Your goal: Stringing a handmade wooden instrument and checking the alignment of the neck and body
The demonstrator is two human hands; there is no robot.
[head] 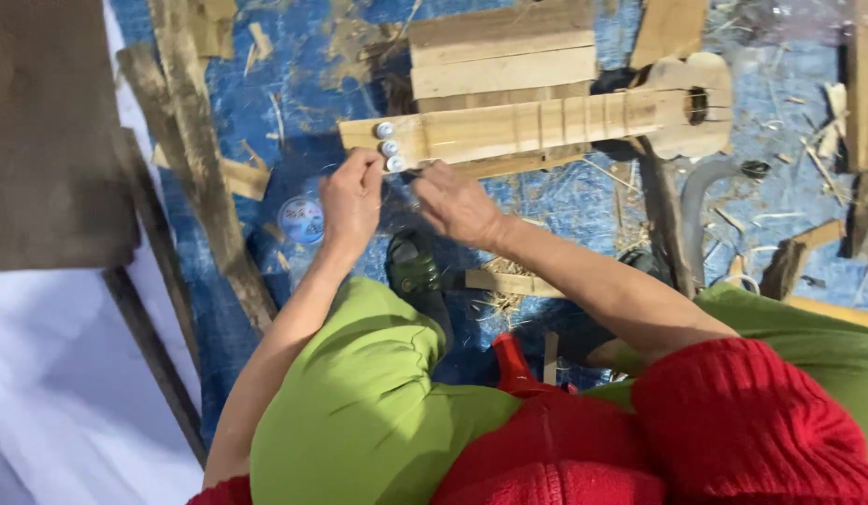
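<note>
A pale, hand-cut wooden instrument shaped like a small guitar lies across a stack of plain wooden boards on a blue tarpaulin strewn with shavings. Its round body with a sound hole points right, and its flat headstock end points left, carrying three small silver round caps set in a short row.

The left hand sits just near the headstock, its fingers drawn together in a pinch right beside the lowest cap; what they grip is too thin to make out. The right hand is close beside it to the right, fingers curled loosely and pinched at the tips near the same spot, also with no held thing clearly visible.

A small round clear plastic spool lies on the tarpaulin to the left of the left hand. Rough dark wooden slats lie farther left.
</note>
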